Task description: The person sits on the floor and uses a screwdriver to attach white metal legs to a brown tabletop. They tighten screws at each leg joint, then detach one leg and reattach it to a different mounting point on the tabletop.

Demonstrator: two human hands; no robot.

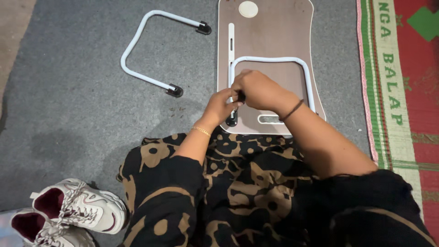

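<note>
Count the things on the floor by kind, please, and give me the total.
White bent tube legs: 2, one loose on the carpet, one on the board
Brown board: 1
White shoes: 2
Woven mat: 1
Total: 6

Only 1 view is given, from the head, aimed steeply down and forward over the lap at the grey carpet [82,114]; the hands are seen close.
</note>
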